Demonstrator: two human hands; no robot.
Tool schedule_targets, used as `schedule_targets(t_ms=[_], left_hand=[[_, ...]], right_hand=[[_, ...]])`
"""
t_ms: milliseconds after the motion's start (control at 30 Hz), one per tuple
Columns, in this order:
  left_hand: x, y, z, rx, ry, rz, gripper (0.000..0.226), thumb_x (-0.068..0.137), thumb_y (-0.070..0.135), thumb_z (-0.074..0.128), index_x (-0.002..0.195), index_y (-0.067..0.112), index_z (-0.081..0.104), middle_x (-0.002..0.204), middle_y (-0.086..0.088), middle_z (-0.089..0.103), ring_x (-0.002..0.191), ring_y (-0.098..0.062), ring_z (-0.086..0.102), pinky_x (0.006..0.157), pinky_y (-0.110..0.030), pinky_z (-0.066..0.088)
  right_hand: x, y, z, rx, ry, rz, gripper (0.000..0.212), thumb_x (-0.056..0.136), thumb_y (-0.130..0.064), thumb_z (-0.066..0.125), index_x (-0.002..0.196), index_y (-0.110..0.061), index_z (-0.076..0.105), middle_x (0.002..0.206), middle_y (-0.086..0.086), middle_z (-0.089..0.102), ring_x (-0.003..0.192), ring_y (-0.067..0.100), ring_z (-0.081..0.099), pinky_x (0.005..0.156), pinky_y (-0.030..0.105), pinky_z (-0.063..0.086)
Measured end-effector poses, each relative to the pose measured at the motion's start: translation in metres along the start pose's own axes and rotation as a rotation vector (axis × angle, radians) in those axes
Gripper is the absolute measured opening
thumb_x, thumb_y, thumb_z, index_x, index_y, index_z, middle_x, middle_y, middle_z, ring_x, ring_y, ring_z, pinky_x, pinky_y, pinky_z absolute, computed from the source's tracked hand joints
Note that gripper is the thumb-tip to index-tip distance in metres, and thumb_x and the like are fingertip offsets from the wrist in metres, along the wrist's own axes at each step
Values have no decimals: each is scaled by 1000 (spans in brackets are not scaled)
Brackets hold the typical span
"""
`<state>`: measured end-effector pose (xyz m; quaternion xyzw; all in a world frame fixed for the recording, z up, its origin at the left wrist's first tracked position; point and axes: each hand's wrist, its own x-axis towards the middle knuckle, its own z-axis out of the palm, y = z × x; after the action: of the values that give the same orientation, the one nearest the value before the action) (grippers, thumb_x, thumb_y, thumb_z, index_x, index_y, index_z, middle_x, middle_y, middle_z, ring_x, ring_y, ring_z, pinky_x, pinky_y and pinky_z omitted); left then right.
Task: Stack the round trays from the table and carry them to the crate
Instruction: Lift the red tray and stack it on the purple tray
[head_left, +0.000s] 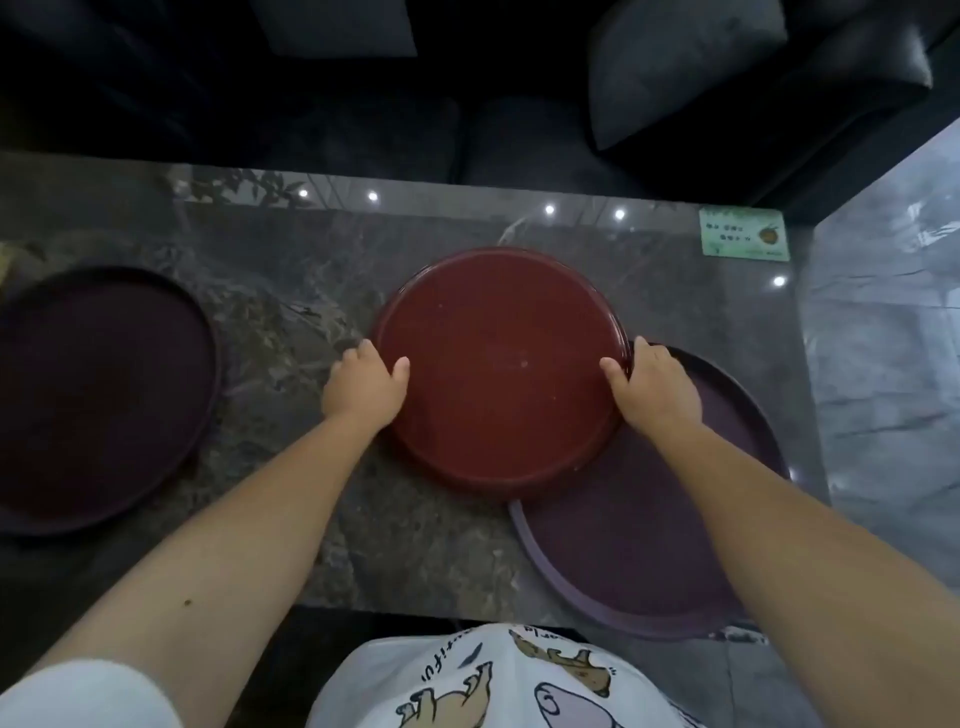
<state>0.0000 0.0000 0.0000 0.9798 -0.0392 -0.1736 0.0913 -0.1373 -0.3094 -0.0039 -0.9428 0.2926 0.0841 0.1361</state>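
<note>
**Red tray in both hands, half over the purple one**

While two more trays wait on the bench (322, 312), the person has the red tray (498, 374) held at opposite sides: the left hand (363, 389) on its left rim, the right hand (657, 387) on its right rim, each grip closed on the edge with the thumb lying inside on the tray floor. The red tray sits at the middle of the bench, and its near-right edge overlaps the purple tray (649, 545), which lies nearer the person and to the right of it.

This looks like the stacking step, early on, with nothing yet nested. The next move probably calls for shifting the red tray toward the person and to the right until its rim lines up with the purple tray's, then setting it down level.

Well to the left of the red tray lies a dark tray (98, 395), apart from both others and yet to be gathered. Beyond the red tray, at the far right corner, a green card (743, 234) lies flat, and a dark sofa (519, 104) stands past the bench edge. No crate is in view. Nothing blocks the short path between the trays.
</note>
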Motion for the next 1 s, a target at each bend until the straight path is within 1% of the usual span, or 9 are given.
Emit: schedule_targets(t_ms=[200, 333, 467, 600, 700, 800, 867, 933, 1000], left_hand=[[21, 1, 0, -50, -40, -123, 59, 93, 49, 41, 127, 1, 45, 126, -22, 49, 110, -39, 53, 85, -46, 44], [40, -5, 3, -159, -97, -220, 59, 94, 47, 41, 129, 0, 44, 131, -25, 49, 115, -41, 51, 90, -45, 42], [50, -17, 9, -271, -137, -222, 58, 95, 48, 41, 123, -1, 49, 126, -23, 55, 113, -40, 52, 92, -44, 42], [50, -26, 6, -414, -159, -172, 52, 94, 49, 45, 102, 0, 62, 106, -19, 64, 98, -37, 58, 87, -44, 47], [47, -29, -8, -415, -113, -76, 44, 93, 48, 47, 89, 6, 60, 98, -16, 65, 89, -32, 59, 78, -40, 46], [46, -31, -31, -404, -31, 22, 40, 91, 49, 50, 93, 10, 59, 105, -12, 60, 89, -28, 58, 82, -41, 47], [43, -29, -47, -503, 4, 80, 42, 90, 48, 53, 105, 9, 61, 103, -5, 61, 91, -24, 59, 83, -38, 48], [39, -25, -63, -683, 22, 128, 34, 90, 45, 56, 103, 14, 60, 94, 1, 64, 87, -19, 61, 76, -33, 48], [33, -21, -80, -886, 1, 145, 31, 91, 47, 51, 95, 17, 57, 76, 4, 61, 71, -18, 59, 63, -30, 44]], right_hand=[[15, 4, 9, 69, -68, 114, 59, 96, -53, 25, 103, -6, 60, 109, 18, 62, 99, 38, 57, 73, 42, 40], [16, 3, 13, 134, -58, 154, 58, 96, -51, 28, 108, -4, 60, 110, 22, 58, 100, 41, 54, 77, 44, 41], [19, 4, 10, 197, -100, 202, 55, 96, -51, 33, 109, -7, 62, 111, 23, 57, 102, 41, 54, 79, 42, 41], [18, 3, 1, 359, -117, 196, 47, 97, -43, 41, 93, -4, 67, 97, 20, 67, 93, 37, 59, 74, 39, 42], [11, 2, -16, 456, -105, 180, 42, 96, -38, 47, 91, -2, 69, 90, 16, 69, 88, 31, 62, 71, 35, 41], [1, -6, -42, 587, -26, 172, 35, 94, -33, 54, 104, -4, 70, 87, 8, 67, 75, 17, 59, 63, 26, 44], [-7, -15, -60, 786, 25, 219, 32, 94, -30, 55, 111, -6, 67, 77, 6, 61, 57, 13, 52, 45, 25, 42], [-18, -23, -78, 1005, 54, 253, 30, 95, -26, 54, 111, -2, 63, 63, 6, 49, 42, 12, 45, 41, 26, 37], [-32, -26, -95, 1142, 107, 248, 29, 94, -27, 55, 110, -3, 62, 62, 5, 48, 39, 9, 47, 42, 22, 40]])
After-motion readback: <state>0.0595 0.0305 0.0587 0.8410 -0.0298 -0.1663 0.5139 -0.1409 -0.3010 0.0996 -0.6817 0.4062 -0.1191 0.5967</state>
